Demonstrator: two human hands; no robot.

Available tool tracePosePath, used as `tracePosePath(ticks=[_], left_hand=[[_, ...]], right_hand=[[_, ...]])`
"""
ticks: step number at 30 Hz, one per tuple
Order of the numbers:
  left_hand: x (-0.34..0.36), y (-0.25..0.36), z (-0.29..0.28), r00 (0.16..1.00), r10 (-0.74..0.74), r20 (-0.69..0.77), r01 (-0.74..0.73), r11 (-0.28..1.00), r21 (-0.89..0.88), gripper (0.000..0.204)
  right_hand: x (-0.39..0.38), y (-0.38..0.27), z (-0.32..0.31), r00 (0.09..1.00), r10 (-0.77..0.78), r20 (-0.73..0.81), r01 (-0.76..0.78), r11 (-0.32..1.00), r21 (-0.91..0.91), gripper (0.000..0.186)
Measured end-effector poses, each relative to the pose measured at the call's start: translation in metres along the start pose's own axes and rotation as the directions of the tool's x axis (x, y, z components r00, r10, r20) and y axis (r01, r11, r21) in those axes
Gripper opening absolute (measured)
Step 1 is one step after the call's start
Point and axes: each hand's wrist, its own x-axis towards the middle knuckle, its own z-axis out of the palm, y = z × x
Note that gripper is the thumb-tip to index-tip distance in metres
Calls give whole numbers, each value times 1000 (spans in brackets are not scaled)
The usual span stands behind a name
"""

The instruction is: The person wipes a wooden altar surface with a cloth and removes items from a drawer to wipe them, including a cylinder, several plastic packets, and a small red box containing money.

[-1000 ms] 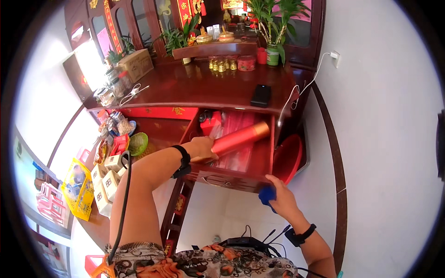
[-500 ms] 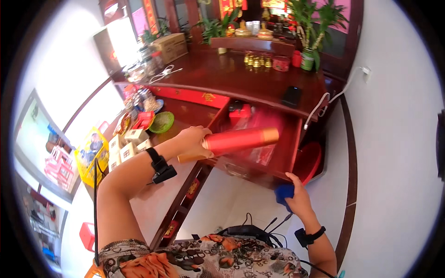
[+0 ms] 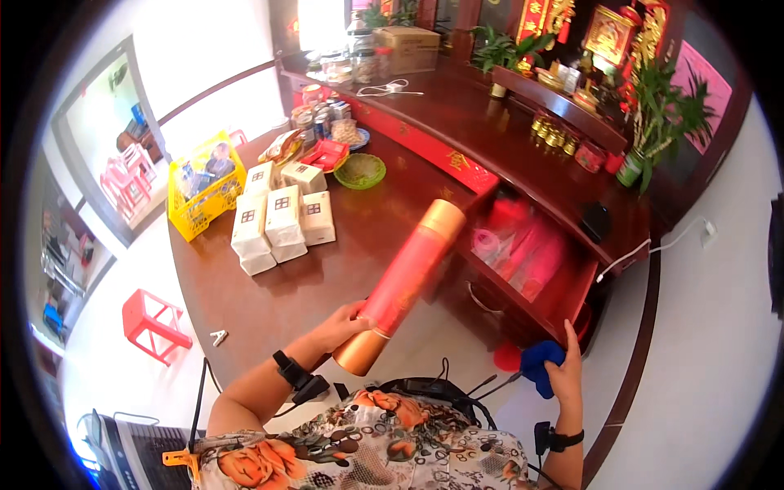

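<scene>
My left hand (image 3: 345, 324) is closed around the lower part of a long red cylinder (image 3: 404, 282) with gold ends. The cylinder slants up to the right, above the table edge and left of the open drawer (image 3: 581, 287). A bunched blue cloth (image 3: 539, 369) is held in my right hand (image 3: 566, 369), thumb over it and the other fingers pointing up. That hand is close to the drawer's front right corner; whether it touches the wood I cannot tell. Pink and red plastic-wrapped things (image 3: 531, 257) lie inside the drawer.
On the dark red table (image 3: 327, 273) stand white tissue packs (image 3: 284, 214), a green basket (image 3: 360, 171) and a yellow crate (image 3: 208, 196). A higher cabinet top (image 3: 482, 122) carries plants, gold cups (image 3: 554, 136) and a black phone (image 3: 595, 222). A red stool (image 3: 155, 318) is on the floor at left.
The view has turned left. The red cylinder has moved from over the drawer toward my body and is tilted more upright. My right hand still holds the blue cloth near the drawer corner.
</scene>
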Motion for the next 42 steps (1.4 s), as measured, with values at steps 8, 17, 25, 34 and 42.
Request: tracePosePath(ticks=[8,17,25,34,42], left_hand=[[-20,1,-39,988,3,-154,-17,996,-88,57],[-3,59,1,970,201,135,-164,956,-244,86],[-9,71,8,907,272,321,-311,947,78,88],[-27,74,2,881,308,358,-355,932,73,101],[-24,74,-7,857,201,474,-211,977,-34,102]], right_hand=[[21,-31,-3,974,-148,-174,123,981,-147,69],[83,-219,49,670,-743,14,740,665,-98,69],[118,-224,117,567,-822,48,818,556,-147,49],[171,-160,87,873,-186,451,-458,4,889,35],[151,-201,43,812,-573,106,254,512,820,36]])
